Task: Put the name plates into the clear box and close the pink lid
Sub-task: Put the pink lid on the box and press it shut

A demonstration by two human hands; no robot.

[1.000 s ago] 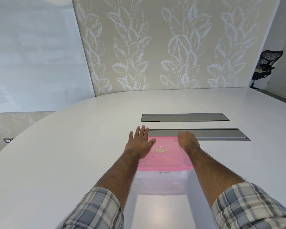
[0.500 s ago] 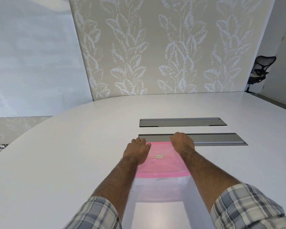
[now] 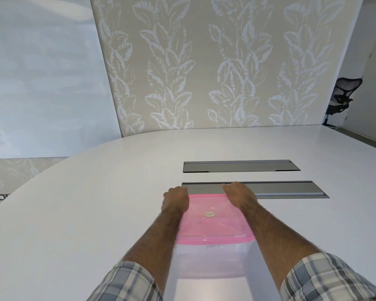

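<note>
Sitting on the white table [image 3: 96, 213] close to the person, the clear box [image 3: 213, 259] had the pink lid [image 3: 213, 222] laid flat across its top, covering the whole opening. A small round sticker [image 3: 209, 214] sat near the middle of the lid, and some handwriting showed on the near wall of the box just under the rim, too faint to read. What lay inside the box could not be made out through its cloudy walls.

The left hand [image 3: 176, 199] rested on the far left corner of the lid, fingers curled down over the edge, pressed against it rather than holding anything up. The right hand [image 3: 240, 195] was on the far right corner in the same way, its fingers bent over the far rim. Both forearms reached forward along either side of the box, with plaid sleeves [image 3: 128, 283] rolled up near the bottom of the view.

Just beyond the hands, a long grey slot [image 3: 291, 190] was set into the tabletop, with a second slot [image 3: 241, 166] further off, parallel to it. A wall with a pale leaf pattern [image 3: 204, 72] stood behind the table, and a black office chair [image 3: 343, 94] was well off to the right.
</note>
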